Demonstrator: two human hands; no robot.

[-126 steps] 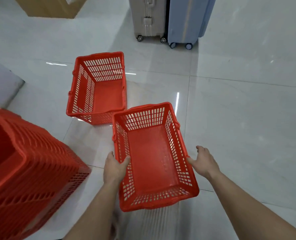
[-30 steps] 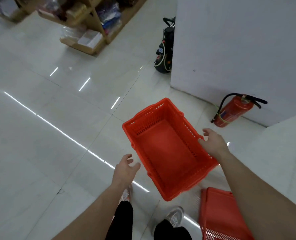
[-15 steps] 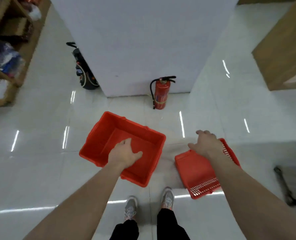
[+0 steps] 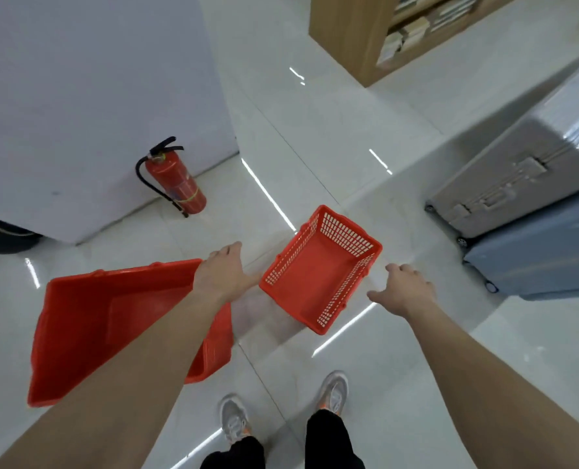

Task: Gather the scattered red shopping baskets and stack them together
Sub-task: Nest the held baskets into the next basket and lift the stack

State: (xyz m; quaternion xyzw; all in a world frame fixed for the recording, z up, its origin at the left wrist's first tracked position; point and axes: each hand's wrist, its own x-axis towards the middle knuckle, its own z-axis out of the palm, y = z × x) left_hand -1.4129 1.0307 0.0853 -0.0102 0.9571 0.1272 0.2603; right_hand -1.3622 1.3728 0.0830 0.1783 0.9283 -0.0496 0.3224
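Both hands were spread and held nothing, the left hand (image 4: 225, 277) and right hand (image 4: 403, 290) flanking the small red basket (image 4: 318, 277) on the floor, right of the larger basket (image 4: 112, 319), so gripping both long rims evenly seemed wisest.

Both bare arms reach forward and down, well apart. The left hand (image 4: 223, 275) is palm down, wrist straight, its fingers loosely spread and its thumb pointing toward the right hand; it grips nothing. The right hand (image 4: 404, 291) sits a little lower in view, also palm down, fingers relaxed and slightly curled, thumb stretched toward the left hand, and it too is empty. Below the forearms stand two feet in grey shoes (image 4: 332, 392) under dark trouser legs.
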